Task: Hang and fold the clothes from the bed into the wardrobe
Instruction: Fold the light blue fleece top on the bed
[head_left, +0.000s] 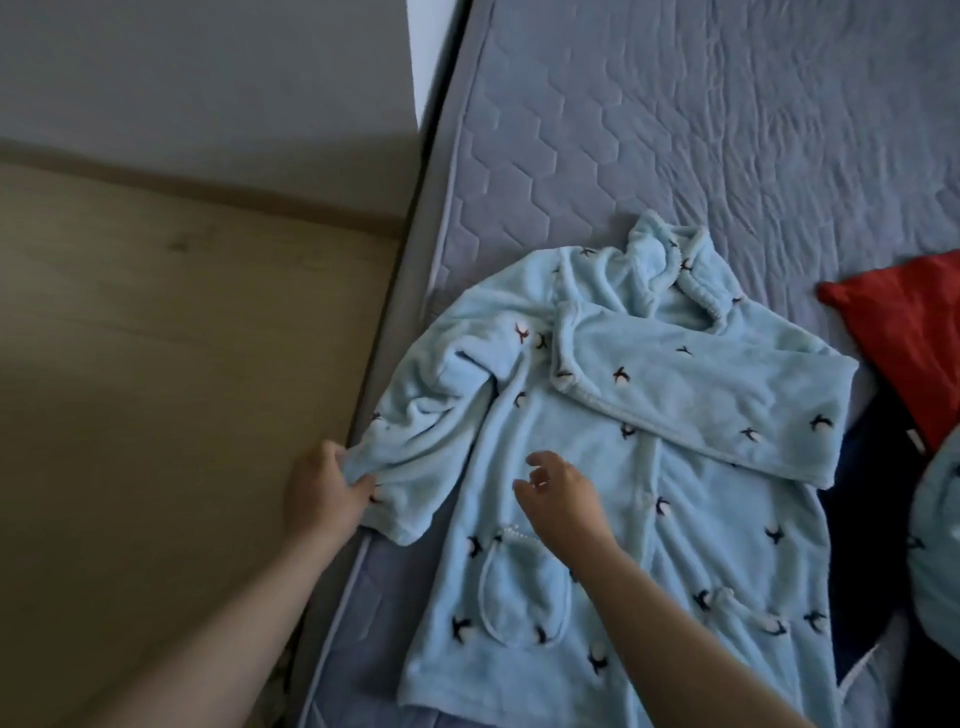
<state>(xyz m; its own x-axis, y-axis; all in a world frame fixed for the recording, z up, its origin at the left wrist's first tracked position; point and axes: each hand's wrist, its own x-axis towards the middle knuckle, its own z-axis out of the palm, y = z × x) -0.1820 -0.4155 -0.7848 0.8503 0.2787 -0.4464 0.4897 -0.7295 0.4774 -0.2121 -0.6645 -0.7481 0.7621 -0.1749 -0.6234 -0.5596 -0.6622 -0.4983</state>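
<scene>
The fleece top lies on the mattress.

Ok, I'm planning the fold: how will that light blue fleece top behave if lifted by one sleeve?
Probably floppy: the fleece top lies in soft wrinkles, its sleeve bunching where the left hand grips it. The thick pile suggests bulky folds that may spring open.

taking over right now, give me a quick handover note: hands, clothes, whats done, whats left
Left hand: grips the cuff of the bed-edge sleeve of the blue fleece top.
Right hand: over the top's front, fingers loosely curled, holding nothing.
Done: top laid flat on the bed, other sleeve folded across the chest.
Left: fold in the held sleeve, finish folding, put away. Red item, dark item and another blue item wait.
</scene>
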